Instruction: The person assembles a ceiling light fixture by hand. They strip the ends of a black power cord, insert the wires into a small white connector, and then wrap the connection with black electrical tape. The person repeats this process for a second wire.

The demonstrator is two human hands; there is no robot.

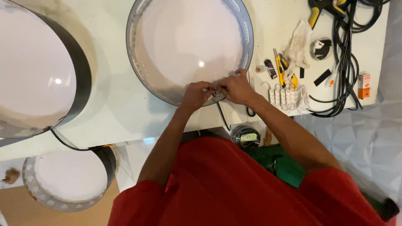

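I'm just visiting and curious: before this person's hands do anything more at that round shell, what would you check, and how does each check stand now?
1. Both hands on the work: ok. The left hand and right hand meet at the near rim of the round shell.
2. Small part gripped: ok, it is pinched between the fingertips.
3. Black cable free: ok, it hangs off the table edge.
4. Shell flat on the table: ok.
5. Part seated on the rim: cannot tell, fingers hide it.
6. Tools in reach: ok, a yellow cutter lies to the right.
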